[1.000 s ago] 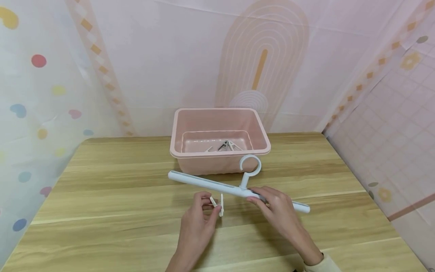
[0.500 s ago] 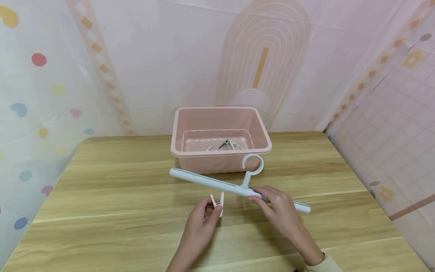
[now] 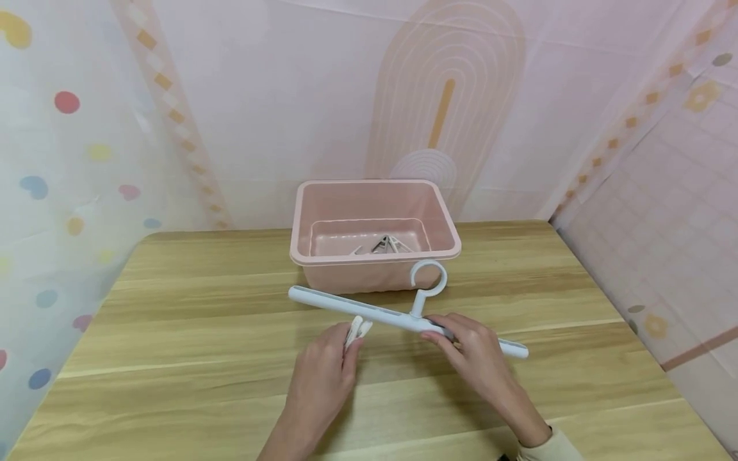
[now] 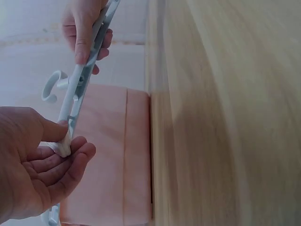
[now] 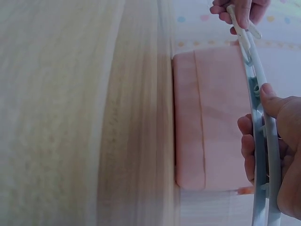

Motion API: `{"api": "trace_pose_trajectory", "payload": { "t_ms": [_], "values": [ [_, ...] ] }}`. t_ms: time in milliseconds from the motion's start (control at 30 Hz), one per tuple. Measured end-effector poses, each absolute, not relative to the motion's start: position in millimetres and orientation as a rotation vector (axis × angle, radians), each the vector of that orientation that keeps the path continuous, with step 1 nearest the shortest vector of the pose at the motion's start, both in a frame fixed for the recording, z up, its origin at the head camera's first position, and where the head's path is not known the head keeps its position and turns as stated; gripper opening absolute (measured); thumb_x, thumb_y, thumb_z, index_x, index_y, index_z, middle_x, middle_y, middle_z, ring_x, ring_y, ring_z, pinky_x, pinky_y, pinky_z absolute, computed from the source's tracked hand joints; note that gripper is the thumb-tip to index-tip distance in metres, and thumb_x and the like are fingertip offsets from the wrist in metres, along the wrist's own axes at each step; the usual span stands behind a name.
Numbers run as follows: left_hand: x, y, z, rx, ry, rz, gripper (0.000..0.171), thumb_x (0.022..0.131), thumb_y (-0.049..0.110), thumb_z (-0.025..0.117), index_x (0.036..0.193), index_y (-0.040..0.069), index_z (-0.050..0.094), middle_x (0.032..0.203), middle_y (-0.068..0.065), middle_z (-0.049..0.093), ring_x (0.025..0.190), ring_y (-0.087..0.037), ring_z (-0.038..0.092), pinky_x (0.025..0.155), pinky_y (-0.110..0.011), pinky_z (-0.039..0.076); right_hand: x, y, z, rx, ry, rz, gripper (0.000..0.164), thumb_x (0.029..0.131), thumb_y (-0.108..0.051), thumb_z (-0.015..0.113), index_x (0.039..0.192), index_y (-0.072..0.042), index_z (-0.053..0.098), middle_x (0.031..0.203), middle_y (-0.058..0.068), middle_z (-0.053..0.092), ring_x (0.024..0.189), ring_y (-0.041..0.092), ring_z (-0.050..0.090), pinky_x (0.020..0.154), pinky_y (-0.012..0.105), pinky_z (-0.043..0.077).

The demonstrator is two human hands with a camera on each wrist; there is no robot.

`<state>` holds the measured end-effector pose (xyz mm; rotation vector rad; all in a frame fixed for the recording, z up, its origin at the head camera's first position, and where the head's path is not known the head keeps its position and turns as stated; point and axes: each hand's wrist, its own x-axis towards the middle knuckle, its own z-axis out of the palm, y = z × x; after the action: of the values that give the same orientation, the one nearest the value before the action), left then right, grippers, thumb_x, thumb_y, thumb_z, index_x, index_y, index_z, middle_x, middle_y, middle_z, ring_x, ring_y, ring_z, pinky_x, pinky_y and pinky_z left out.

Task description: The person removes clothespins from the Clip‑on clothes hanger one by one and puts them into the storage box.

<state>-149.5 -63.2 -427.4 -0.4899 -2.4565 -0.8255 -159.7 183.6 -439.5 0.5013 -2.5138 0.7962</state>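
Observation:
A small white clip is pinched between thumb and fingers of my left hand, just in front of the bar. My right hand grips a pale blue hanger, thumb on the near side, right of its open round hook. The hanger is held above the table and slopes down to the right. In the left wrist view the clip sits under the thumb tip, overlapping the hanger; whether they touch I cannot tell. Curled fingers of my right hand show behind the hanger's hollow bar in the right wrist view.
Behind the hanger stands a pink rectangular bin against the back wall. Several clips lie in it, partly hidden by the front rim. A wood-grain table extends under both hands; patterned cloth covers the walls.
My left hand has turned and shifted slightly left, and the clip's handles, spread apart before, now appear closer together. My right hand and the hanger have hardly moved.

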Motion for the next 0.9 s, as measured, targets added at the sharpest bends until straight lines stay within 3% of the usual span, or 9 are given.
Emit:
{"api": "trace_pose_trajectory", "payload": {
  "t_ms": [267,433,500,633,733,833,900],
  "values": [
    [-148.4,-63.8,-425.0,-0.493,-2.446,-0.62,0.018,0.086,0.012,0.078,0.088,0.002,0.063,0.073,-0.007,0.068,0.058,-0.019,0.063,0.049,-0.032,0.051,-161.5,180.8,-439.5,0.518,-2.521,0.791,0.025,0.088,-0.028,0.076,0.108,-0.014,0.076,0.077,-0.011,0.065,0.062,-0.005,0.046,0.053,0.013,0.041],
    [-148.3,-61.6,-428.0,-0.506,-2.346,-0.476,0.024,0.082,0.014,0.079,0.083,0.001,0.058,0.065,-0.006,0.061,0.05,-0.021,0.057,0.043,-0.032,0.048,-161.7,179.4,-440.2,0.509,-2.537,0.771,0.025,0.088,-0.029,0.076,0.108,-0.015,0.076,0.072,-0.014,0.059,0.059,-0.005,0.042,0.05,0.013,0.036],
    [-148.7,-60.8,-429.8,-0.509,-2.293,-0.433,0.025,0.087,0.017,0.074,0.082,0.0,0.057,0.063,-0.006,0.058,0.048,-0.02,0.054,0.041,-0.032,0.047,-161.8,178.9,-440.7,0.504,-2.54,0.76,0.024,0.088,-0.03,0.076,0.108,-0.016,0.077,0.07,-0.015,0.055,0.058,-0.005,0.04,0.049,0.014,0.034],
    [-150.2,-58.4,-432.3,-0.512,-2.196,-0.357,0.038,0.106,0.026,0.044,0.08,-0.001,0.055,0.06,-0.005,0.052,0.044,-0.018,0.046,0.039,-0.03,0.042,-161.9,178.2,-441.3,0.496,-2.539,0.751,0.023,0.088,-0.03,0.076,0.107,-0.016,0.077,0.069,-0.016,0.053,0.058,-0.005,0.039,0.049,0.014,0.033],
    [-151.3,-56.8,-431.9,-0.518,-2.151,-0.298,0.05,0.111,0.026,0.026,0.08,-0.001,0.054,0.057,-0.005,0.048,0.044,-0.016,0.041,0.038,-0.028,0.036,-161.6,177.6,-441.3,0.492,-2.535,0.752,0.024,0.088,-0.03,0.076,0.106,-0.015,0.077,0.068,-0.016,0.054,0.057,-0.005,0.038,0.049,0.014,0.033],
    [-150.7,-57.0,-431.0,-0.543,-2.154,-0.277,0.048,0.111,0.021,0.027,0.081,-0.002,0.055,0.057,-0.005,0.048,0.044,-0.016,0.04,0.039,-0.027,0.034,-161.1,177.2,-441.2,0.482,-2.526,0.762,0.024,0.087,-0.029,0.077,0.106,-0.014,0.077,0.068,-0.015,0.055,0.057,-0.006,0.039,0.049,0.014,0.033],
    [-149.1,-58.5,-430.5,-0.552,-2.209,-0.337,0.035,0.108,0.018,0.041,0.083,-0.001,0.056,0.059,-0.005,0.052,0.046,-0.017,0.045,0.041,-0.028,0.037,-160.8,177.3,-441.3,0.481,-2.517,0.774,0.024,0.086,-0.029,0.078,0.105,-0.013,0.078,0.068,-0.015,0.057,0.056,-0.006,0.039,0.048,0.013,0.033]
  ]
}}
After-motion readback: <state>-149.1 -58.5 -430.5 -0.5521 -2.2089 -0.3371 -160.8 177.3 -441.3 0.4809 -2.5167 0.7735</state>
